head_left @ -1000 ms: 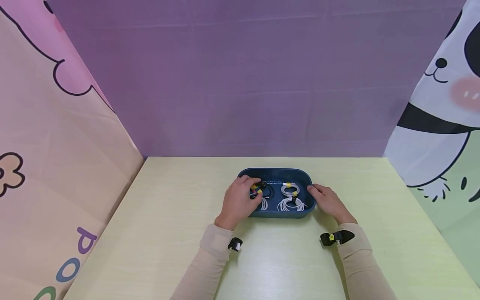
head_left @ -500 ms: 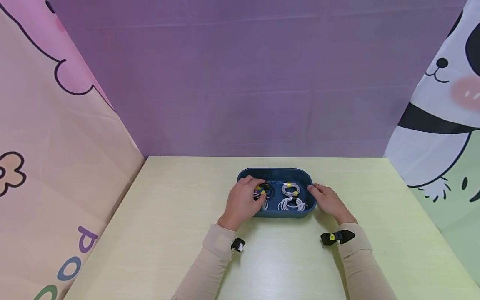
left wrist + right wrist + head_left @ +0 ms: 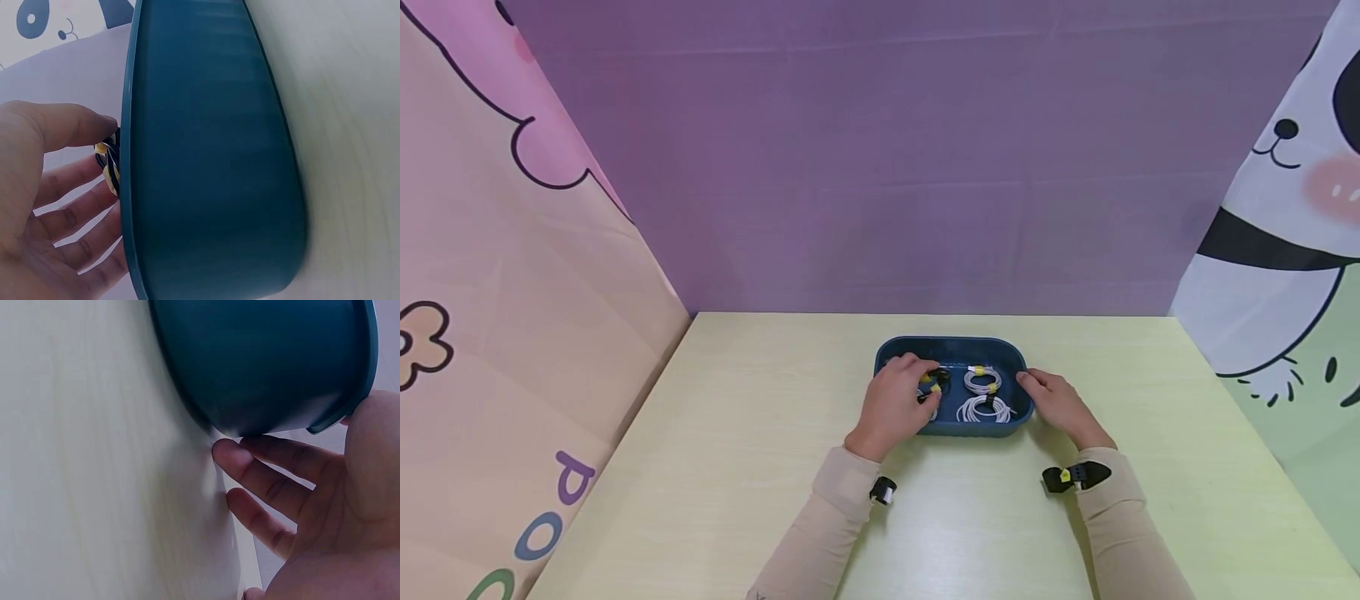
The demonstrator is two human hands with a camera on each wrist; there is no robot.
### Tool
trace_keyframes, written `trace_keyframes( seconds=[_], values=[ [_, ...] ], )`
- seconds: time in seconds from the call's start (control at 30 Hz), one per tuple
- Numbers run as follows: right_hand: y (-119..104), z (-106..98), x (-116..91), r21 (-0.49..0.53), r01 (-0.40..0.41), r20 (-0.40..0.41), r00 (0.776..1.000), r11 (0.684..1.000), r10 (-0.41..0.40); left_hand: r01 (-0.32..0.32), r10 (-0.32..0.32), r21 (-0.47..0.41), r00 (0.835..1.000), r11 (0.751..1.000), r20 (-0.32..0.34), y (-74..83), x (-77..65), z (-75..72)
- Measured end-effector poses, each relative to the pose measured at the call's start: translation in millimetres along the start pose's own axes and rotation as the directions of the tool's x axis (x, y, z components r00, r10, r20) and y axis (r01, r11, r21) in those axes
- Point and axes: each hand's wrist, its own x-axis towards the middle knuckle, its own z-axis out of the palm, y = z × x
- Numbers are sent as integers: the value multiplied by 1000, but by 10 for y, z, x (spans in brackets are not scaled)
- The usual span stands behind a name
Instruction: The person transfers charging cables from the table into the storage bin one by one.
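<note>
A dark blue bin with rounded corners sits on the table. My left hand reaches over its left part and pinches a black cable coil with yellow ties between thumb and fingers. In the left wrist view, the thumb tip lies on this coil just past the bin's rim. My right hand grips the bin's right end, thumb over the rim and fingers under the outer wall. Two white cable coils lie inside on the right, the rear coil with yellow ties and the front coil with a black tie.
The pale wooden table extends on all sides of the bin. A purple backdrop stands behind it, with printed cloth panels left and right. Each wrist wears a small black camera.
My left hand has shifted a little to the right inside the bin, carrying the black cable coil with it and covering the pale cable at front left. The right hand stays at the rim.
</note>
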Motion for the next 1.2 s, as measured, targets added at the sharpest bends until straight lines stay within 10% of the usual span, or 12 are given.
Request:
trace_keyframes(
  seconds=[1.2],
  values=[
    [13,-10,-8,11,20,-5,1000,1000,-20,-58,42,70,977,996,210,195,169,98]
  ],
)
